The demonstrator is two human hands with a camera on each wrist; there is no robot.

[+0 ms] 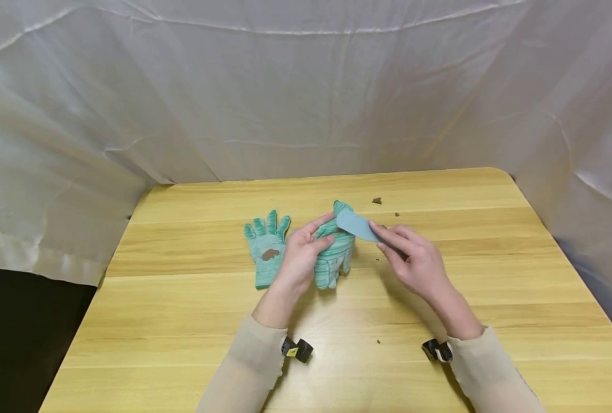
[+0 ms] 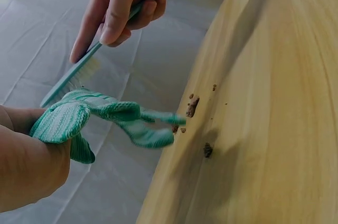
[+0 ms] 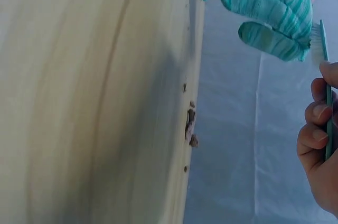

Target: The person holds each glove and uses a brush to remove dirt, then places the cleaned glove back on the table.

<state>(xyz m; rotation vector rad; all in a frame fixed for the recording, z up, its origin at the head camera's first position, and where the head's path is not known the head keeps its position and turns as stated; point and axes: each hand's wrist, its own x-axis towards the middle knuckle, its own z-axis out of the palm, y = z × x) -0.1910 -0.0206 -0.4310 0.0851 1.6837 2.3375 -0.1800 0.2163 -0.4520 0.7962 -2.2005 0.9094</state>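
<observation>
My left hand (image 1: 301,252) grips a green striped knit glove (image 1: 339,249) by its side, holding it above the table with its fingers dangling. In my right hand (image 1: 414,258) is a flat blue-green brush (image 1: 356,225), held by the handle. In the left wrist view the pale bristles (image 2: 88,71) face down toward the glove (image 2: 68,115). The right wrist view has the brush (image 3: 323,42) with its bristles against or very close to the glove (image 3: 274,10). A second matching glove (image 1: 268,246) lies flat on the table, left of my left hand, with a brown patch on it.
Brown crumbs (image 1: 377,201) are scattered on the wooden table (image 1: 182,321), mostly beyond and beneath the hands. One small speck (image 1: 378,342) lies nearer the front. Pale grey curtains (image 1: 306,103) enclose the back and sides. Both wrists wear small black cameras (image 1: 297,350).
</observation>
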